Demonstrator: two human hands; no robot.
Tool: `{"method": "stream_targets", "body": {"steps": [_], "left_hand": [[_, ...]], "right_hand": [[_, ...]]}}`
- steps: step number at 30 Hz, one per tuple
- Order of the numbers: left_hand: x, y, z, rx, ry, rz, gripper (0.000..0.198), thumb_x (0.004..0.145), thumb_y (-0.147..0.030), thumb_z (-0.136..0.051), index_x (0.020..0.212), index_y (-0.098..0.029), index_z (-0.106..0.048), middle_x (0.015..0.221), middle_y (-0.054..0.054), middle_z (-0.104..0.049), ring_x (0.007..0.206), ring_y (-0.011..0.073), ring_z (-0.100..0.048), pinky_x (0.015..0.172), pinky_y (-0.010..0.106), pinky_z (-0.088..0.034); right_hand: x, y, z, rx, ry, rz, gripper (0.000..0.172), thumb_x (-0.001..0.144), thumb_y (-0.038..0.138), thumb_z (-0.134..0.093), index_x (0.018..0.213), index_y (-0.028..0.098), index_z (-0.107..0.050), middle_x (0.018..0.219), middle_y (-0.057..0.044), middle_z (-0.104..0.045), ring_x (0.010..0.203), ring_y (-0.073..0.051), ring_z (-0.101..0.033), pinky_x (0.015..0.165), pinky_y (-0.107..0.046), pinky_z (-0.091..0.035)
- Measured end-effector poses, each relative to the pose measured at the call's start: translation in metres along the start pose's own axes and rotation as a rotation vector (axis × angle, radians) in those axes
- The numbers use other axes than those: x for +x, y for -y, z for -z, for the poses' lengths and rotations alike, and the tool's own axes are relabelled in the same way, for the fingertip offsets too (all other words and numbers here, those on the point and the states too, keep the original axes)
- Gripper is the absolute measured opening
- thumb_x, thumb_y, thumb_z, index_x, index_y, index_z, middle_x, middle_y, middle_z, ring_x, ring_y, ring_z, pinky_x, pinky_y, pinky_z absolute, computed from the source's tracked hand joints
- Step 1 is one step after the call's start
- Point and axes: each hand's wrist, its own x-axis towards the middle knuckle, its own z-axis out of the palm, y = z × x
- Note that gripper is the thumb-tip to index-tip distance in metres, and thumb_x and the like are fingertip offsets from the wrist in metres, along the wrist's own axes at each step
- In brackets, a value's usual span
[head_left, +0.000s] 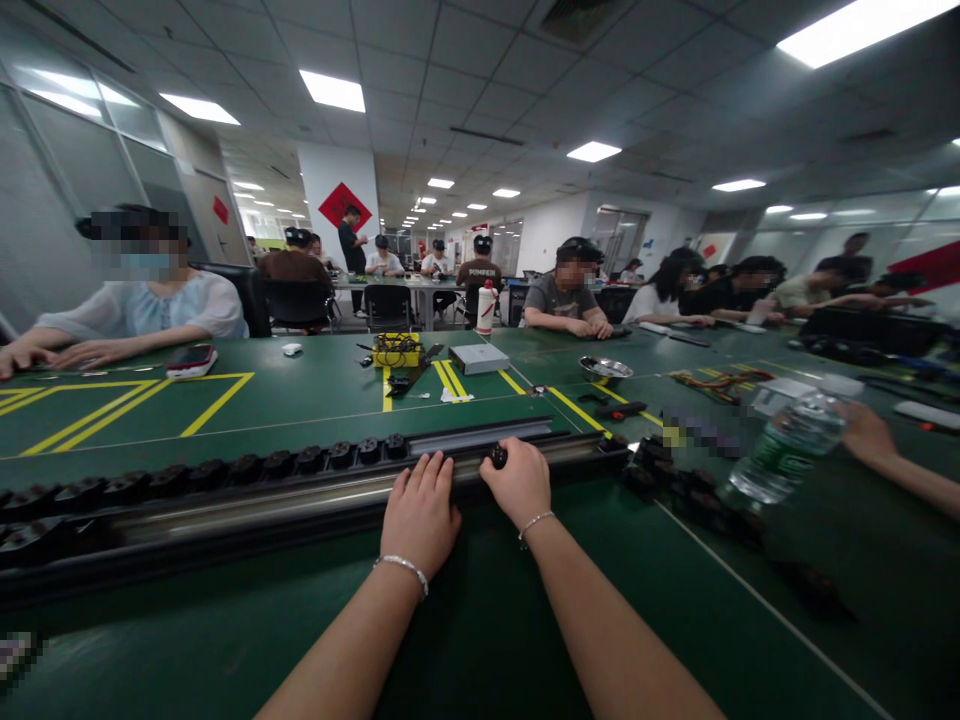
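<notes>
A long black rail (300, 508) with a shiny channel runs across the green table in front of me. My left hand (421, 500) lies flat over it, fingers stretched out and holding nothing. Just to the right, my right hand (521, 482) pinches a small black round part (498, 456) above the rail's channel; its underside is hidden. Along the rail's far edge stands a row of similar black round parts (277, 463), reaching to the left. A second, shorter rail strip (480, 436) lies behind my fingertips.
Dark parts (697, 490) lie to the right of the rail. A co-worker's hand (866, 435) is at a tilted water bottle (787, 450). Farther back are a metal bowl (606, 368), a grey box (480, 358) and a yellow box with cables (396, 350). Other people sit around.
</notes>
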Motion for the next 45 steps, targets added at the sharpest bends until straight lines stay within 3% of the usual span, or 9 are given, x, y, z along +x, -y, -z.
{"method": "stream_targets", "body": {"steps": [7,18,39,42,45], "left_hand": [[-0.0008,0.0010,0.0011,-0.002,-0.013,-0.009,0.055,0.075,-0.024,-0.045,0.130,-0.019,-0.042,0.139,0.005,-0.043,0.128,0.0212,-0.035,0.105,0.040,-0.027],[-0.0006,0.0013,-0.0006,0.006,-0.023,-0.009,0.054,0.076,-0.024,-0.045,0.130,-0.019,-0.042,0.139,0.005,-0.043,0.129,0.0213,-0.034,0.106,0.040,-0.027],[-0.0002,0.0016,0.0011,0.013,-0.008,-0.003,0.055,0.075,-0.023,-0.047,0.129,-0.020,-0.043,0.139,0.006,-0.043,0.129,0.0212,-0.035,0.105,0.039,-0.028],[0.0000,0.0011,0.0018,0.014,-0.009,-0.002,0.054,0.075,-0.023,-0.046,0.129,-0.020,-0.044,0.138,0.006,-0.044,0.129,0.0215,-0.035,0.105,0.039,-0.028],[0.0001,0.0006,0.0023,0.014,-0.009,0.000,0.054,0.075,-0.023,-0.046,0.128,-0.019,-0.044,0.138,0.006,-0.044,0.128,0.0218,-0.035,0.105,0.040,-0.028]], "right_hand": [[0.0040,-0.0053,0.0059,-0.032,0.059,0.032,0.016,0.071,0.031,-0.054,0.082,0.021,-0.058,0.083,-0.004,-0.063,0.088,-0.020,-0.053,0.076,-0.028,-0.035],[0.0034,-0.0065,0.0060,-0.023,0.033,0.054,0.014,0.070,0.029,-0.055,0.082,0.023,-0.058,0.084,-0.001,-0.063,0.086,-0.019,-0.053,0.077,-0.029,-0.033],[0.0086,-0.0082,0.0064,0.015,0.058,0.048,0.014,0.070,0.027,-0.055,0.081,0.022,-0.061,0.083,-0.004,-0.065,0.086,-0.020,-0.053,0.077,-0.028,-0.038],[0.0083,-0.0085,0.0061,0.018,0.058,0.044,0.014,0.070,0.028,-0.055,0.081,0.021,-0.061,0.085,-0.004,-0.065,0.088,-0.020,-0.054,0.084,-0.032,-0.036],[0.0072,-0.0089,0.0054,0.036,0.055,0.035,0.016,0.070,0.029,-0.055,0.084,0.022,-0.061,0.091,-0.003,-0.065,0.096,-0.020,-0.054,0.098,-0.041,-0.025]]}}
